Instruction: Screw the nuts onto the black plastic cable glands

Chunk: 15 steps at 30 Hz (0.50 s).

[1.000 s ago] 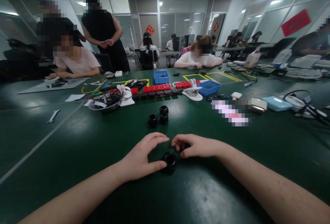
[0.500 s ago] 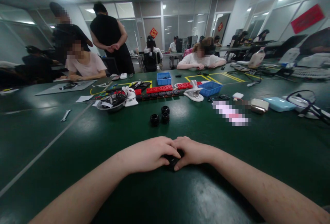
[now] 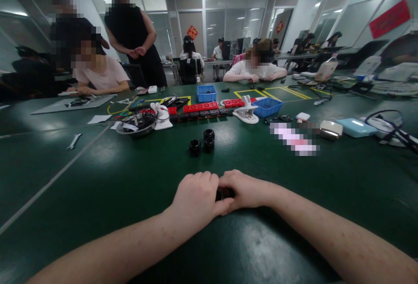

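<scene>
Close in front of me on the green table, my left hand (image 3: 197, 197) and my right hand (image 3: 245, 190) are closed around a small black round part (image 3: 225, 194) from either side. My fingers hide most of it; a dark ring shape shows between them. Past my hands, three black ribbed cylindrical pieces (image 3: 195, 147), which look like camera lenses, stand grouped together on the table.
Behind the black cylinders lie a metal bowl of cables (image 3: 136, 128), a white clamp (image 3: 245, 110), a red power strip (image 3: 200, 107) and blue bins (image 3: 267, 107). A wrench (image 3: 74, 141) lies left; a light blue case (image 3: 355, 127) lies right. Several people sit or stand beyond.
My left hand has turned knuckles-up, its fingers now curled over the far side of the black part. My right hand keeps its grip. The camera view has tilted slightly down.
</scene>
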{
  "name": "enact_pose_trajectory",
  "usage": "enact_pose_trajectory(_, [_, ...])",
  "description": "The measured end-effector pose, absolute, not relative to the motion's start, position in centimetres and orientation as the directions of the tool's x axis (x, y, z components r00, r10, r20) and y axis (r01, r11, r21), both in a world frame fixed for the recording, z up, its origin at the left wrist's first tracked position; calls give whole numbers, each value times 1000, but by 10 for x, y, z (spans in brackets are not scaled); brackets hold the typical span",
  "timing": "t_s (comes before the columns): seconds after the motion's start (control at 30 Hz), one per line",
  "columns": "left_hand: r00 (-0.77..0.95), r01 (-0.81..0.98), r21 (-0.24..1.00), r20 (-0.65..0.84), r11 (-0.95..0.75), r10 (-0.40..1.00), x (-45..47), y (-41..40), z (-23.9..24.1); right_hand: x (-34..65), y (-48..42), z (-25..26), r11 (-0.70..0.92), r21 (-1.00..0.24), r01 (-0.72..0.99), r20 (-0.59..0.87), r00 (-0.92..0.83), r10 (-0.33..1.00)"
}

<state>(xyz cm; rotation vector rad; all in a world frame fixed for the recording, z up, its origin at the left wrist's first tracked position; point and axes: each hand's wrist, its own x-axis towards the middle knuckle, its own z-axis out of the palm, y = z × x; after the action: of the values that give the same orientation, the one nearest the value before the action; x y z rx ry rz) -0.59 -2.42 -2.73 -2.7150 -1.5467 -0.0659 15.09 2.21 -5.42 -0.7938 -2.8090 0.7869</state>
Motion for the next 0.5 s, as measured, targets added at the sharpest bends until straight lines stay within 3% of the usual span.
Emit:
enact_pose_trajectory(0.1, [527,847,32,79,-531,846,-9,-23,-26,151,22,-55,733,-498,463,-27,-853,521])
enact_pose_trajectory(0.27, [690,658,274,153,-702,707,-22,-20,-6,151,23,-57,705,-520,482,-46,-840,541])
enact_pose_trajectory(0.4, [819,499,437,43,-748,572,-35,-19,13,150,22,-55,692,-535,485,-54,-837,544])
enact_pose_trajectory(0.5, [865,454,466,-28,-759,501,-42,-17,18,150,21,-52,677,-538,502,-84,-831,550])
